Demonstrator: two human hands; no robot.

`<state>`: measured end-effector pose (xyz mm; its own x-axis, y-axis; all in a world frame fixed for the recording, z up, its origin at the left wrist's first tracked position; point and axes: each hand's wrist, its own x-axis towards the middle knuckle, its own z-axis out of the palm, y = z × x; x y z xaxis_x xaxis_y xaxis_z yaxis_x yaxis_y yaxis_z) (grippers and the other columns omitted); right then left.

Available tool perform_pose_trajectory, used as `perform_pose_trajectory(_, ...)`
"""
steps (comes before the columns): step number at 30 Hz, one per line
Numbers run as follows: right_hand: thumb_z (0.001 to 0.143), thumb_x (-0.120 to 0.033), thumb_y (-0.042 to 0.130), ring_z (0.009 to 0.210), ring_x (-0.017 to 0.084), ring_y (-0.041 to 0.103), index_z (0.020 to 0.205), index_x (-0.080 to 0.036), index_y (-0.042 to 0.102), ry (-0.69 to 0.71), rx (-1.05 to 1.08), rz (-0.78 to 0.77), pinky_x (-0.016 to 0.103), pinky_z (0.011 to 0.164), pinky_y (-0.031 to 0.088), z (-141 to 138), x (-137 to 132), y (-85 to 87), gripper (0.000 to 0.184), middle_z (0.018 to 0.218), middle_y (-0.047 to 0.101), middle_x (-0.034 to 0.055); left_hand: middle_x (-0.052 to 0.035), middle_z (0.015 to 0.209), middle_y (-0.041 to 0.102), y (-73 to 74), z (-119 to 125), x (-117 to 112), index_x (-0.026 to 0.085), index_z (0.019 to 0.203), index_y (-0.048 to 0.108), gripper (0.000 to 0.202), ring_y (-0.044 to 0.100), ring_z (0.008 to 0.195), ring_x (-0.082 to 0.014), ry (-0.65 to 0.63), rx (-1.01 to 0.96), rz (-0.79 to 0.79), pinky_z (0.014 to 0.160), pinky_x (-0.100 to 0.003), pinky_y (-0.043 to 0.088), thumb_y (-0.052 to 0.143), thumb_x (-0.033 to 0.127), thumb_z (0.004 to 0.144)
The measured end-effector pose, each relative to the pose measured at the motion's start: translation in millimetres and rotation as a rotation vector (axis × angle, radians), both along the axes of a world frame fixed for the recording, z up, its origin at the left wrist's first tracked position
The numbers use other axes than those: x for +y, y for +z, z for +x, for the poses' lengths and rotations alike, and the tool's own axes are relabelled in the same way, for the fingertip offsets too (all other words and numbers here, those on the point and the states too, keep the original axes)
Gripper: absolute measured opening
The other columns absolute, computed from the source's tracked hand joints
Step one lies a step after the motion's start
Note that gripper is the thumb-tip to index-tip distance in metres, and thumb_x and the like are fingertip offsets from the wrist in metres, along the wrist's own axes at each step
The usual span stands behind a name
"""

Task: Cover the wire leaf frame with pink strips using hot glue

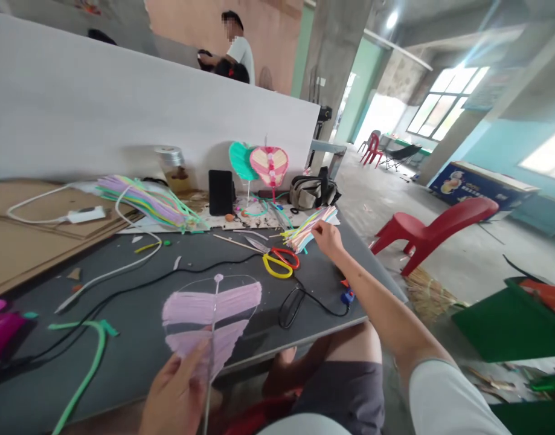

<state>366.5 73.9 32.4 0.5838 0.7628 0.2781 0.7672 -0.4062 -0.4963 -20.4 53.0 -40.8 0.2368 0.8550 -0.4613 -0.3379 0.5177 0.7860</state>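
The desk (136, 338) bears scissors (267, 252) and a black cord (299, 290) near the right hand (328, 238), and a green strip (98, 350) left of the left hand (174, 393).

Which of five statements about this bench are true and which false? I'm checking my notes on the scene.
1. The left hand holds a wire frame with lilac strips. True.
2. The scissors have two green handles. False: one handle is yellow and the other red.
3. In this view, the right hand overlaps the bundle of pastel strips. True.
4. The nearest plastic chair is white. False: it is red.
5. A pink-and-cream heart-shaped fan is to the right of a teal one, as the camera sees them. True.
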Motion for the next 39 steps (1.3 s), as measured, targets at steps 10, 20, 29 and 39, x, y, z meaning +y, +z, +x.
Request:
perform_pose_trajectory(10, 0.091, -0.019, 0.052, 0.099, 0.024, 0.063, 0.095, -0.021, 0.073, 0.183, -0.328, -0.369, 0.030, 0.077, 0.043, 56, 50, -10.6, 0.022, 0.111, 0.072, 0.0102, -0.0105, 0.099, 0.080, 18.8, 8, -9, 0.015, 0.102, 0.076, 0.042, 0.074, 0.103, -0.0305, 0.020, -0.172, -0.023, 0.096, -0.042, 0.058, 0.088, 0.031, 0.065)
perform_pose_trajectory(20, 0.090, -0.022, 0.052, 0.092, 0.025, 0.063, 0.100, -0.021, 0.074, 0.234, -0.429, -0.453, 0.032, 0.072, 0.041, 80, 63, -7.0, 0.024, 0.111, 0.072, 0.0120, -0.0122, 0.106, 0.079, 20.1, 10, -11, 0.014, 0.108, 0.075, 0.040, 0.073, 0.106, -0.0288, -0.011, -0.300, 0.026, 0.098, -0.041, 0.056, 0.085, 0.030, 0.073)
perform_pose_trajectory(29, 0.087, -0.018, 0.053, 0.093, 0.023, 0.061, 0.095, -0.020, 0.072, 0.099, -0.262, -0.293, 0.030, 0.077, 0.041, 76, 64, -7.1, 0.021, 0.099, 0.074, 0.0098, -0.0069, 0.083, 0.079, 34.1, 12, -9, 0.014, 0.090, 0.076, 0.042, 0.075, 0.092, -0.0272, 0.047, -0.130, -0.029, 0.087, -0.035, 0.060, 0.091, 0.026, 0.053)
perform_pose_trajectory(39, 0.091, -0.022, 0.043, 0.083, 0.021, 0.066, 0.101, -0.020, 0.062, -0.071, -0.149, 0.252, 0.031, 0.079, 0.048, 58, 76, 22.8, 0.022, 0.089, 0.073, 0.0055, 0.0009, 0.064, 0.073, 47.6, 13, -7, 0.019, 0.068, 0.069, 0.031, 0.073, 0.081, -0.0219, 0.100, -0.089, -0.103, 0.068, -0.023, 0.058, 0.082, 0.009, 0.042)
